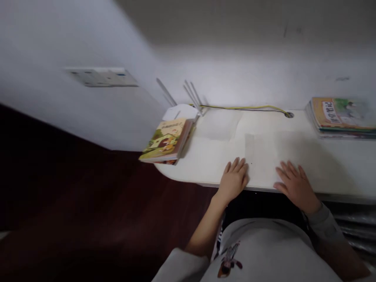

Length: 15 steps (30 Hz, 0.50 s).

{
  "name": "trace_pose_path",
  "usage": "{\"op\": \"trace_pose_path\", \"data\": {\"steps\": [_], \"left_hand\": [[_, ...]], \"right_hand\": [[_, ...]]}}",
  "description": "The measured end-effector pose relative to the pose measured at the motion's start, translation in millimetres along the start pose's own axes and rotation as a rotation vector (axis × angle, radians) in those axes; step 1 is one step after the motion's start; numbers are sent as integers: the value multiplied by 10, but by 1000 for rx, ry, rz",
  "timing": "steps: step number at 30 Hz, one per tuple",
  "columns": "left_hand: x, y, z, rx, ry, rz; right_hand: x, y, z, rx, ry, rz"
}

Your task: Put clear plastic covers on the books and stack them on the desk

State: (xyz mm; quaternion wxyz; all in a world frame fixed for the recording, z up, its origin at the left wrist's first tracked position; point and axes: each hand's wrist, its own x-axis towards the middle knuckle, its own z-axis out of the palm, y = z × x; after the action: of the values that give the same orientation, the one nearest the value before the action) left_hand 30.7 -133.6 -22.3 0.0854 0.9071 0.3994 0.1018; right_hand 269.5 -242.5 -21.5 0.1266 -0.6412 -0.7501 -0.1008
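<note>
Both hands rest palm down at the front edge of a white desk [261,156]. My left hand [234,178] lies flat with its fingers extended, holding nothing. To its right, my right hand [296,186] also lies on the desktop, fingers spread and nothing in them. Between and beyond the hands, a pale rectangular strip [249,145] shows faintly on the surface. A stack of picture books [166,141] sits on the desk's left end, and a second stack of books [343,117] stands at the far right.
A white router [180,112] with upright antennas is behind the left books. From it a yellow cable [249,107] runs along the wall to a cable hole [289,114]. Wall sockets [102,77] are at upper left. The dark floor [88,207] lies left of the desk's rounded end.
</note>
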Motion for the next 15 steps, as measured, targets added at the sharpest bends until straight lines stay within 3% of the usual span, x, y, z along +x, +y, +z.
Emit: {"op": "trace_pose_path", "data": {"steps": [5, 10, 12, 15], "left_hand": [[-47, -458, -330, 0, 54, -113], [193, -1334, -931, 175, 305, -486], [318, -1666, -1070, 197, 261, -660], [442, -1957, -1071, 133, 94, -864]], "right_hand": [[-59, 148, 313, -31, -12, -6], [-50, 126, 342, -102, 14, -27], [-40, 110, 358, -123, 15, -27], [-36, 107, 416, -136, 14, -17]]}}
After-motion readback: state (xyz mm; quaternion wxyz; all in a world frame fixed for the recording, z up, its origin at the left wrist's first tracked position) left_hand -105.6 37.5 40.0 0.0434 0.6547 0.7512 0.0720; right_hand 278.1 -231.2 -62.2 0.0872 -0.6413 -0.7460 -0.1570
